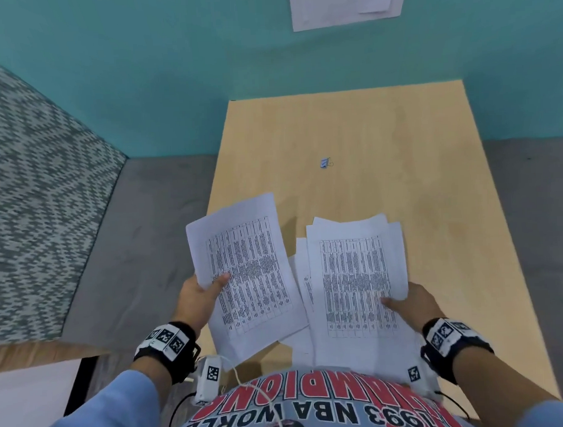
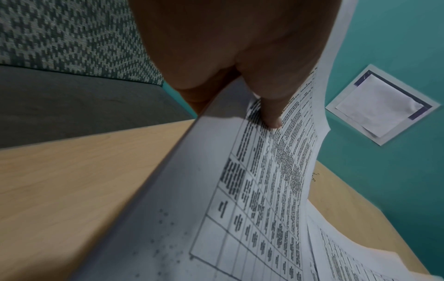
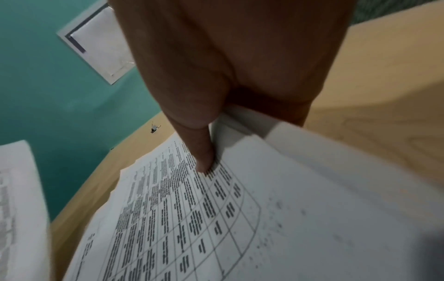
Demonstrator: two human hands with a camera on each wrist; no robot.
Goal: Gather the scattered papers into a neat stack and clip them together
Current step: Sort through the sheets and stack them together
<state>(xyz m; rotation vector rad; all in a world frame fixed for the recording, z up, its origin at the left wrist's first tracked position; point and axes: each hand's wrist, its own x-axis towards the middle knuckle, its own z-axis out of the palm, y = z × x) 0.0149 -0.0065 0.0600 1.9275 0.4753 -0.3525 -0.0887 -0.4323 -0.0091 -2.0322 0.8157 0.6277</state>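
Papers (image 1: 355,274) in both hands, clip (image 1: 325,163) apart.

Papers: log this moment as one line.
left hand holds sheet | right hand holds papers | clip on table, untouched

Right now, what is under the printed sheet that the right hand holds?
Under the sheet in the right hand lie more white papers, edges sticking out at its top and left, on the table. Their number and print are mostly covered.
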